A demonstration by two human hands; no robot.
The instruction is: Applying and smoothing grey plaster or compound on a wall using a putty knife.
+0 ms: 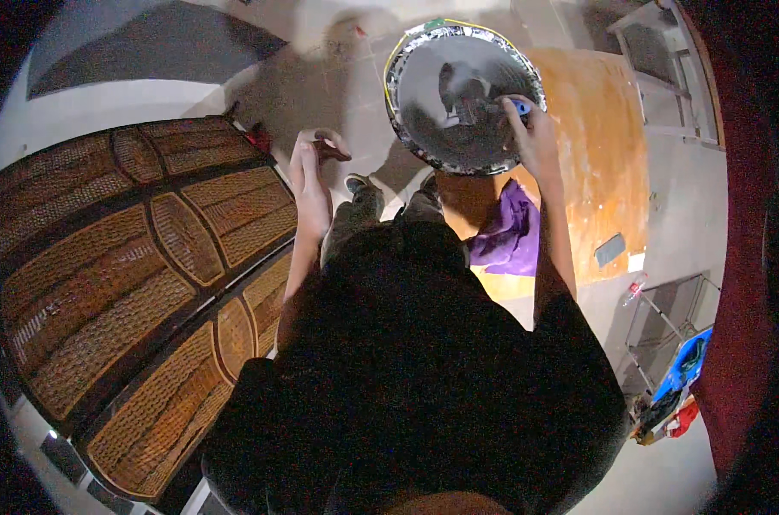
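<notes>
My right hand (531, 142) grips a blue-handled tool (519, 108), apparently a brush, over a round bucket (424, 120) of dark grey liquid with a paint-smeared rim; the tool's head is hard to make out against the liquid. My left hand (312, 172) is held empty to the left of the bucket, fingers loosely curled and apart from the thumb. Below the bucket, a crumpled purple cloth (514, 232) lies on an orange-brown board (596, 154).
Woven brown panels in dark frames (97, 292) fill the left side. A small grey object (609, 249) lies on the board. At the right are a plastic bottle (635, 287), a metal stand (656, 360), a blue item (686, 360) and a window-like frame (681, 77). My feet (364, 193) are below the bucket.
</notes>
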